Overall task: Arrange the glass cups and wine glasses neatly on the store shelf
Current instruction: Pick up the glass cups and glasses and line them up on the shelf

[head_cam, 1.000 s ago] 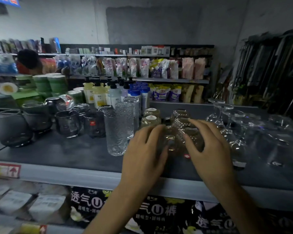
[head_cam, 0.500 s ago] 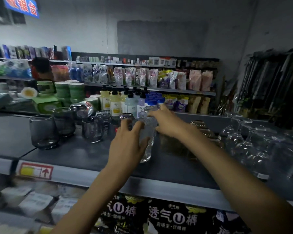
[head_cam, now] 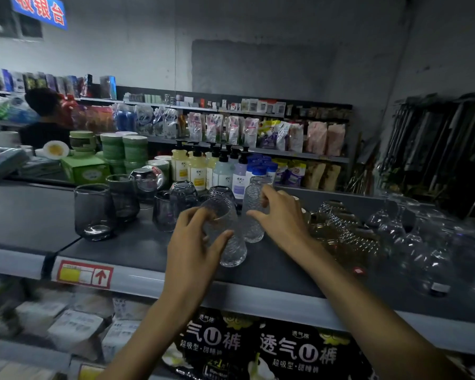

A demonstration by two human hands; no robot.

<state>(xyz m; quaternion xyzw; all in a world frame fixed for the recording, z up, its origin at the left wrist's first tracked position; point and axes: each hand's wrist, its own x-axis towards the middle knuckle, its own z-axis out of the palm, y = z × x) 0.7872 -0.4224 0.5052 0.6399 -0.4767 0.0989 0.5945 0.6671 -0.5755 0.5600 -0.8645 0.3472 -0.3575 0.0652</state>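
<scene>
My left hand point(head_cam: 192, 250) grips a clear, ribbed, tall glass tumbler point(head_cam: 231, 253), fingers curled round its upper part and thumb pressed across its side. The tumbler tilts, its rim leaning left; whether its base touches the shelf I cannot tell. Just beside it, further back, my right hand point(head_cam: 283, 218) pinches a second clear ribbed tumbler point(head_cam: 254, 230) between thumb and fingers; this one stands upright on the dark grey shelf top point(head_cam: 137, 250).

To the right of my right wrist sits a cluster of amber, diamond-textured glass cups point(head_cam: 343, 231), and beyond them clear wine glasses point(head_cam: 392, 226), blurred towards the edge. To the left stand smoky grey stemless glasses point(head_cam: 93, 212), well apart from the tumblers, with more grey cups point(head_cam: 165, 212) close behind my left hand.

Behind the glassware are pump bottles in yellow, white and lilac point(head_cam: 192, 165) and stacks of green bowls point(head_cam: 124, 152). A red-framed price label point(head_cam: 84, 274) is on the shelf's pale front edge, and black packets with white lettering point(head_cam: 258, 349) lie below.
</scene>
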